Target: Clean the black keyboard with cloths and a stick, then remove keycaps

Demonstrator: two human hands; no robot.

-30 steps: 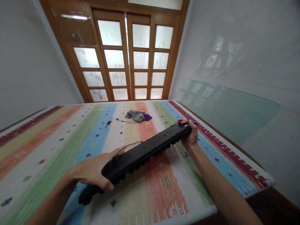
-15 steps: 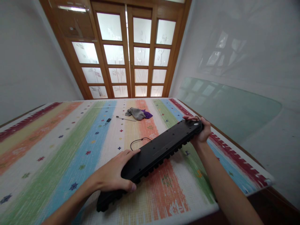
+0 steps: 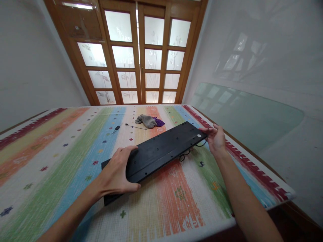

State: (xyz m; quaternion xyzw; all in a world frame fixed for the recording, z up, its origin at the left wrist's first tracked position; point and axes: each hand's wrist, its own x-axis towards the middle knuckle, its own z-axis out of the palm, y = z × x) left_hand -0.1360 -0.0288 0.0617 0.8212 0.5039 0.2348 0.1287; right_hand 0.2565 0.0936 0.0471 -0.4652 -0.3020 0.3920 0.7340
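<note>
A black computer keyboard lies across the middle of the head view, underside up, with its keys hidden beneath. My left hand is clamped over its left part, thumb at the near edge and fingers at the far edge. At the right end, my right hand has its fingers closed at the corner beside a small white sticker. A thin black cable loops out from under the near right edge.
A grey and purple cloth lies farther back on the striped tablecloth. Left of it are a thin brush-tipped stick and a small black object. Wooden glass-paned doors stand behind the table; a wall runs along the right.
The keyboard has turned about its length so its underside faces up more fully and the key edge is hidden. Its right end has shifted left, and the cable now shows at the near side.
</note>
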